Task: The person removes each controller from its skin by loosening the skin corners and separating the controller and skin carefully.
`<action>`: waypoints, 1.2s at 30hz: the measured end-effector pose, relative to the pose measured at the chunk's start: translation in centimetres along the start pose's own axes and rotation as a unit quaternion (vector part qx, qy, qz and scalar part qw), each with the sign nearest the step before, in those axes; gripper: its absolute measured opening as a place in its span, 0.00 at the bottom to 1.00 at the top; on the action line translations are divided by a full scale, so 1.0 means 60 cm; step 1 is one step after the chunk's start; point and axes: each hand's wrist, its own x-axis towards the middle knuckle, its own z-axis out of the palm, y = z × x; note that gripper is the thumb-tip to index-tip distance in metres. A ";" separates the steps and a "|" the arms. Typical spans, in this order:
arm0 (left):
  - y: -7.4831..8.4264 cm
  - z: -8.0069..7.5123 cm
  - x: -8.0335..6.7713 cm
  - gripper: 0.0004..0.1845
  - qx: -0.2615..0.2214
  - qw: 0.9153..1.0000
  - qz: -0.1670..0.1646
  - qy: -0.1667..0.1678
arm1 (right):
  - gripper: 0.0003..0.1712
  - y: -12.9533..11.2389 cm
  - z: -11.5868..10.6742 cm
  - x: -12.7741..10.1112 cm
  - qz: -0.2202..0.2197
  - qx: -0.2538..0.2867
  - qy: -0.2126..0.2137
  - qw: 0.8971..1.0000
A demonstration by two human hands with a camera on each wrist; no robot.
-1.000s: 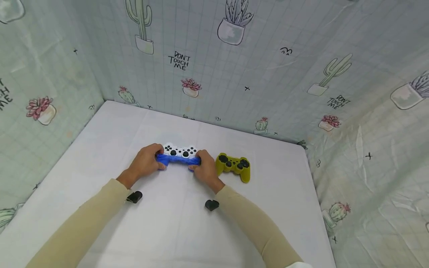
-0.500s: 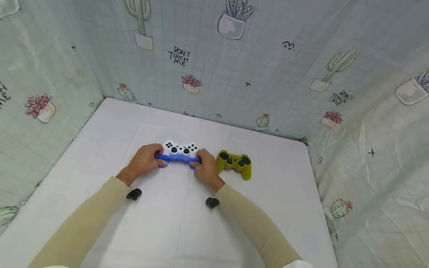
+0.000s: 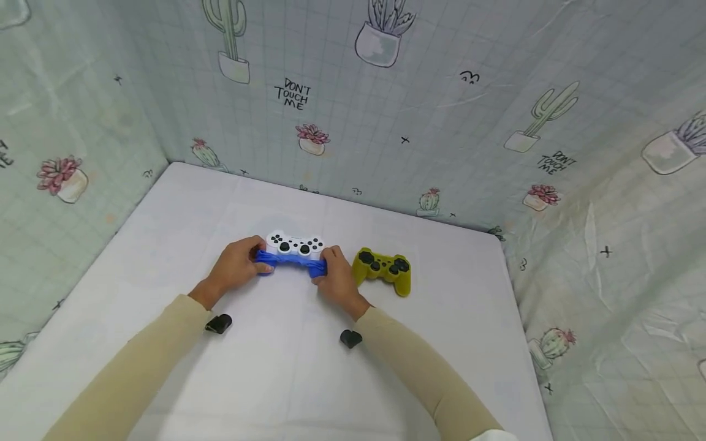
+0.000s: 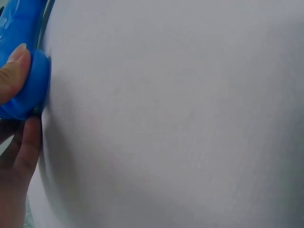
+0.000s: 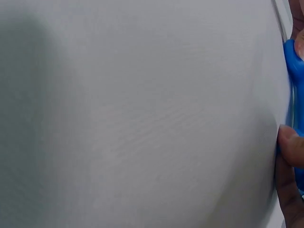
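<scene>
A table [image 3: 287, 380] covered in white cloth carries a white game controller [image 3: 295, 246] with a blue cover [image 3: 289, 262] between the two hands, and a yellow-green controller [image 3: 384, 269] just beside the right hand [image 3: 336, 278], on its outer side.

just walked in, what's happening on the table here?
A person grips a blue silicone cover with both hands, left hand and right hand at its two ends, stretched along the near side of a white game controller. A yellow-covered controller sits untouched to the right on the white table.
</scene>
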 end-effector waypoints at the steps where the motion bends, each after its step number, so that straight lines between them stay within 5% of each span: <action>1: 0.000 -0.001 0.001 0.20 0.003 1.000 0.001 -0.001 | 0.24 0.000 0.001 0.002 -0.001 0.003 0.004 1.000; 21: 0.011 -0.001 0.003 0.15 0.067 0.998 0.002 -0.005 | 0.17 0.004 -0.005 0.007 -0.020 0.030 0.029 0.999; 27: 0.005 0.006 0.002 0.19 0.034 0.999 -0.017 0.002 | 0.28 0.004 -0.005 0.008 -0.008 0.029 0.029 0.999; 36: 0.002 0.003 0.008 0.18 -0.015 0.999 -0.002 0.033 | 0.18 0.004 -0.013 0.013 -0.031 -0.032 0.024 0.999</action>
